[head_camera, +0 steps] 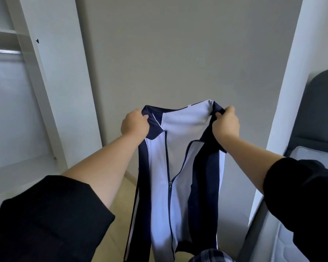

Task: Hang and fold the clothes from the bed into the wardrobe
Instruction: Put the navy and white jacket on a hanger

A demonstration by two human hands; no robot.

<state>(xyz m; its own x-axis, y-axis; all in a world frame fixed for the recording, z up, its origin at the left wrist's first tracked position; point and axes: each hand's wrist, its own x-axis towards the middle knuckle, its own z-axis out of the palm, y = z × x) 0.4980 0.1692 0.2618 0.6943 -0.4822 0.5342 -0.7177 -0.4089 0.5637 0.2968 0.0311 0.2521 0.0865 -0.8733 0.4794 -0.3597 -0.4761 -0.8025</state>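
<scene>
A navy and pale-blue zip jacket (159, 186) hangs in front of me, its zipper partly undone at the top. My left hand (134, 124) grips the jacket's left shoulder by the collar. My right hand (225, 124) grips the right shoulder. Both arms are stretched forward and hold the jacket up above the floor. The open wardrobe (17, 103) is on the left, with a metal hanging rail (5, 52) and white shelves. The bed (311, 157) lies at the right edge.
The open white wardrobe door (55, 82) stands between the wardrobe and the grey wall. A dark padded headboard (318, 106) rises at the right, behind a white panel (284, 103). Light wooden floor (121, 197) shows below the jacket.
</scene>
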